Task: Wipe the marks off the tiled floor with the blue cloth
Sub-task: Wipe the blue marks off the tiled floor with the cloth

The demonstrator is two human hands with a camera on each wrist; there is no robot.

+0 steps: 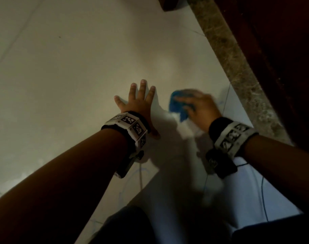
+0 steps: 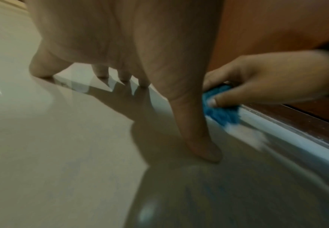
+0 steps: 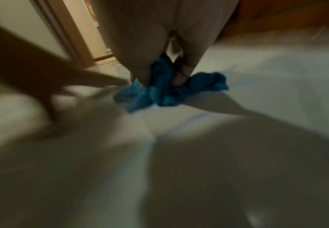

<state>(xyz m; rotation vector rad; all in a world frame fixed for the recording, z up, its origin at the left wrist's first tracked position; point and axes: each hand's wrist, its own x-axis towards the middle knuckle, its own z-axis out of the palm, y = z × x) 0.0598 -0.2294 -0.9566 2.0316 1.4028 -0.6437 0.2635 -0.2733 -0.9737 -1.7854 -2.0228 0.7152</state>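
A: Pale tiled floor (image 1: 76,71), glossy, dim light. Thin grout lines cross it. A speckled stone strip (image 1: 234,67) runs diagonally along the right side, with dark red-brown wood (image 1: 273,50) beyond it.

B: Left hand?

A: Left hand (image 1: 138,103) lies flat on the tile, fingers straight and spread, gripping nothing. The left wrist view shows the fingertips (image 2: 42,72) and thumb touching the floor, with their reflections under them.

B: Right hand?

A: Right hand (image 1: 201,110) is on the blue cloth (image 1: 178,106), fingers curled over it, pressing it to the floor. From the left wrist view the thumb (image 2: 216,101) pinches the bunched cloth against the tile. Hand and cloth are motion-blurred in the head view.

B: Cloth position?

A: On the floor just right of the left hand, near the stone strip but apart from it in the head view. The right wrist view shows it crumpled, spilling out on both sides beneath the palm.

B: Marks?

A: Faint blue lines (image 1: 220,103) on the tile just beyond the right hand; more faint blue scribbles (image 1: 141,171) nearer the person, below the left wrist. A pale blue streak (image 3: 181,123) shows in the right wrist view, close to the cloth. Blur prevents finer detail.

B: Other?

A: Both wrists wear bands with black-and-white coded tags (image 1: 130,124).
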